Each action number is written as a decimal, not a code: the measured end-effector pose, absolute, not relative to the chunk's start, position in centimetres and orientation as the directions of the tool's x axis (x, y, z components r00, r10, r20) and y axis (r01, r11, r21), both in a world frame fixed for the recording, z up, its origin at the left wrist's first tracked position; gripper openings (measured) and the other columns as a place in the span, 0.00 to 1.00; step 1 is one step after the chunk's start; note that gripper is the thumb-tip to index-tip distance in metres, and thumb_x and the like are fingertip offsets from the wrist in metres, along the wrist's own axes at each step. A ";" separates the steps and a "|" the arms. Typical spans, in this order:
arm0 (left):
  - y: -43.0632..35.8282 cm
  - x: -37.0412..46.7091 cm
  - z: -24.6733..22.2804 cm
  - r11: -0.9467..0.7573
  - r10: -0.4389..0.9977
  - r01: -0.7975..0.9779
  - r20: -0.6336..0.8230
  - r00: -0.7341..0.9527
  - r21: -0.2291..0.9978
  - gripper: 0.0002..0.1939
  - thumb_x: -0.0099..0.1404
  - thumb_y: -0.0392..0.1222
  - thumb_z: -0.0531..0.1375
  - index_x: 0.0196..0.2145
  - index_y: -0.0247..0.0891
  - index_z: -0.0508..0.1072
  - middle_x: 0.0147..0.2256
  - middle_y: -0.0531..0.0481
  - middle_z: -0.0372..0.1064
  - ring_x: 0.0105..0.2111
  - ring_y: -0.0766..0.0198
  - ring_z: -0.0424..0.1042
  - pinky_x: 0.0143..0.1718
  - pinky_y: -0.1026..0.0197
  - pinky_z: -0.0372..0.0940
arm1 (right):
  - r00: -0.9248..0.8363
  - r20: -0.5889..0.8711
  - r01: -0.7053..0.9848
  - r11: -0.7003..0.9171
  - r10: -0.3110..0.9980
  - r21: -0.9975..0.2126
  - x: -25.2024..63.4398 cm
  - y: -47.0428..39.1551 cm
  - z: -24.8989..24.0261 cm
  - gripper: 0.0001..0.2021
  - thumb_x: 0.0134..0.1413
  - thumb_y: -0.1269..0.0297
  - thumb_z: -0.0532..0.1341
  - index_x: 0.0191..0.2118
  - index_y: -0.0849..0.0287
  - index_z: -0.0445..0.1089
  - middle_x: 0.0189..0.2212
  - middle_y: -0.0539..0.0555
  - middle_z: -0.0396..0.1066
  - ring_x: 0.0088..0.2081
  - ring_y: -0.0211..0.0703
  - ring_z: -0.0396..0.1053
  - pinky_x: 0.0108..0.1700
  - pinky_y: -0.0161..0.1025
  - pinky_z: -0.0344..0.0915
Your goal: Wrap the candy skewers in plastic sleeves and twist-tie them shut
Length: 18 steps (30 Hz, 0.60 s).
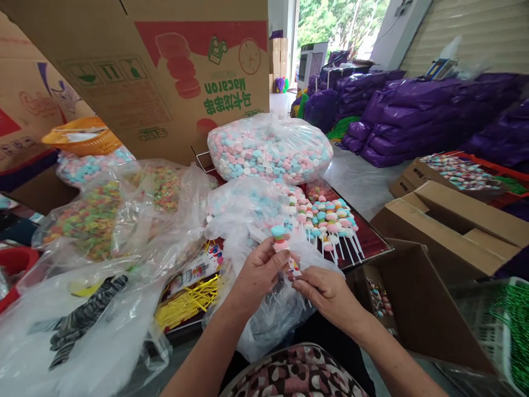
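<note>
My left hand (260, 267) is closed around a marshmallow skewer (278, 231) with a blue piece on top, a green and red layer below it and pink further down. Just under the pink part is a small white printed wrapper (294, 267), with the fingertips of my right hand (326, 292) pinched at its lower end. Whether those fingers also grip the stick is hidden. Behind my hands, finished marshmallow skewers (333, 220) lie in a pile with white sticks towards me. A clear plastic bag (273, 314) drapes below my hands over the table edge.
A big bag of marshmallows (268, 149) stands at the back. Left are bags of gummy rings (95, 215) and gold twist ties (188, 303). An upright cardboard flap (185, 71) rises behind; an open carton (425, 298) stands at right. Purple bundles (425, 110) fill the far floor.
</note>
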<state>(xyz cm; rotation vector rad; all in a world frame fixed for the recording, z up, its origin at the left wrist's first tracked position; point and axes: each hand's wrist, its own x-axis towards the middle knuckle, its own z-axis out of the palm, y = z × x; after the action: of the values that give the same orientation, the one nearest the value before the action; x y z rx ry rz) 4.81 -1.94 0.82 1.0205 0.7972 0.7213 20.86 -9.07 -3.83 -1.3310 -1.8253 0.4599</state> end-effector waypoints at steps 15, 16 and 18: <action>-3.9 1.2 -1.1 0.466 0.800 -0.005 -0.418 0.430 0.885 0.31 0.52 0.60 0.69 0.49 0.39 0.76 0.24 0.55 0.66 0.16 0.78 0.51 0.15 0.71 0.41 | 0.426 -0.063 0.858 -0.425 0.903 -0.288 36.9 10.3 -2.1 0.15 0.56 0.57 0.63 0.39 0.64 0.80 0.38 0.65 0.79 0.44 0.61 0.75 0.41 0.43 0.67; -4.0 1.1 -1.2 0.474 0.794 0.007 -0.431 0.428 0.880 0.32 0.51 0.61 0.69 0.49 0.39 0.76 0.23 0.56 0.65 0.16 0.78 0.51 0.15 0.71 0.41 | 0.426 -0.076 0.860 -0.430 0.902 -0.274 37.1 11.0 -2.6 0.17 0.56 0.55 0.64 0.39 0.65 0.80 0.39 0.68 0.79 0.46 0.64 0.74 0.42 0.46 0.68; -4.2 0.9 -1.2 0.489 0.785 0.026 -0.453 0.422 0.872 0.33 0.50 0.62 0.69 0.48 0.38 0.77 0.23 0.56 0.64 0.15 0.78 0.49 0.15 0.71 0.41 | 0.395 -0.094 0.872 -0.406 0.914 -0.273 37.2 12.1 -3.3 0.19 0.53 0.52 0.66 0.41 0.66 0.79 0.40 0.71 0.78 0.47 0.68 0.73 0.43 0.50 0.68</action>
<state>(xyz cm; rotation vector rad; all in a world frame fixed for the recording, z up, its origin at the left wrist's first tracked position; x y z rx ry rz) 0.86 -4.19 -1.24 0.9531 1.0359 0.5789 37.15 12.11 -3.29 -2.4693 -1.5986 0.3421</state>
